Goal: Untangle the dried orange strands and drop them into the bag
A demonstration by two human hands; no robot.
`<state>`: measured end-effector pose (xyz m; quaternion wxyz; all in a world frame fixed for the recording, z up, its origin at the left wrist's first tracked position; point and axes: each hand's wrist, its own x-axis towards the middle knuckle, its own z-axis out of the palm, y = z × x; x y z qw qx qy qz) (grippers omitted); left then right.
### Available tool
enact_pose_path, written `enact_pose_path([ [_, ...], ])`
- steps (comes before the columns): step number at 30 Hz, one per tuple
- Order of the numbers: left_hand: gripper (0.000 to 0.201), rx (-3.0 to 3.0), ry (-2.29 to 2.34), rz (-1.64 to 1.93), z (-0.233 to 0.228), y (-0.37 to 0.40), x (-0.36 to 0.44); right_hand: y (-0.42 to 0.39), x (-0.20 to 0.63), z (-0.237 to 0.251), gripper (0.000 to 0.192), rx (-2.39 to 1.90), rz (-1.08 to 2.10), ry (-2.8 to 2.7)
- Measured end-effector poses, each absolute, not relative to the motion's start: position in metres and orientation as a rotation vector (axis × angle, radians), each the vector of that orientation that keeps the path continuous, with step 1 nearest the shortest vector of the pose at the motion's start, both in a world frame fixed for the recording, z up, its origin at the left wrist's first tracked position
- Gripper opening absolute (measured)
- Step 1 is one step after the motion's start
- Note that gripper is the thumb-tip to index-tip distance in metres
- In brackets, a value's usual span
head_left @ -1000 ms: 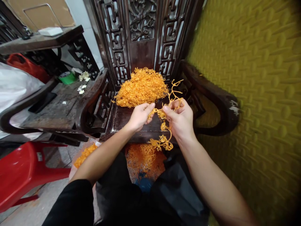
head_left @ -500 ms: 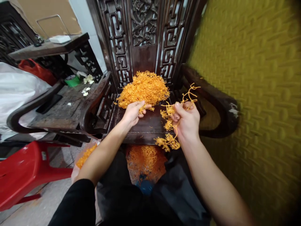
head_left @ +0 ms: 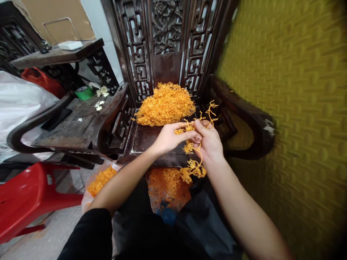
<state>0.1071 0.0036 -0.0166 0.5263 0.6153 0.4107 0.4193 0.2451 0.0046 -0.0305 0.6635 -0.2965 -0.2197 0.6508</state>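
A heap of small orange pieces (head_left: 166,104) lies on the seat of a dark carved wooden chair (head_left: 151,139). My right hand (head_left: 210,142) grips a branching orange sprig (head_left: 194,166) whose lower clusters hang past the seat's front edge and whose tips stick up above my fingers. My left hand (head_left: 169,137) pinches a cluster on that same sprig, thumb and fingers touching my right hand. Both hands hover just in front of the heap.
Below the seat a bag of orange pieces (head_left: 166,186) sits between my knees, and another bag (head_left: 100,178) lies to the left. A red plastic stool (head_left: 29,195) stands at lower left. A yellow textured wall (head_left: 292,108) fills the right. A second wooden chair (head_left: 70,122) stands left.
My left hand has moved from the heap's edge back to the sprig and pinched a cluster. My right hand has shifted slightly left and down with the sprig.
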Motion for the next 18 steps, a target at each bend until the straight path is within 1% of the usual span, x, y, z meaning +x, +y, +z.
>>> enact_pose_path([
  [1,0.034,1.530,0.998,1.028,-0.017,0.004,0.109,0.003,0.243,-0.031,0.052,-0.664,1.473,-0.504],
  [2,0.033,1.575,1.020,1.044,-0.018,0.005,0.110,0.003,0.242,-0.031,0.052,-0.660,1.476,-0.502],
  [4,0.037,1.660,1.096,1.042,-0.017,0.004,0.112,0.002,0.241,-0.031,0.054,-0.664,1.485,-0.458],
  [6,0.036,1.753,1.189,0.985,-0.015,0.000,0.112,0.006,0.248,-0.031,0.059,-0.676,1.474,-0.392],
  [9,0.034,1.849,1.189,0.786,-0.010,-0.012,0.112,0.017,0.273,-0.031,0.061,-0.680,1.323,-0.329],
  [12,0.032,1.816,1.079,0.707,-0.004,-0.020,0.109,0.027,0.305,-0.031,0.055,-0.690,1.167,-0.279],
  [15,0.032,1.575,1.035,0.776,-0.002,-0.015,0.102,0.024,0.318,-0.029,0.050,-0.637,1.296,-0.296],
  [18,0.030,1.294,0.996,0.897,-0.005,-0.003,0.095,0.012,0.308,-0.023,0.046,-0.543,1.457,-0.427],
])
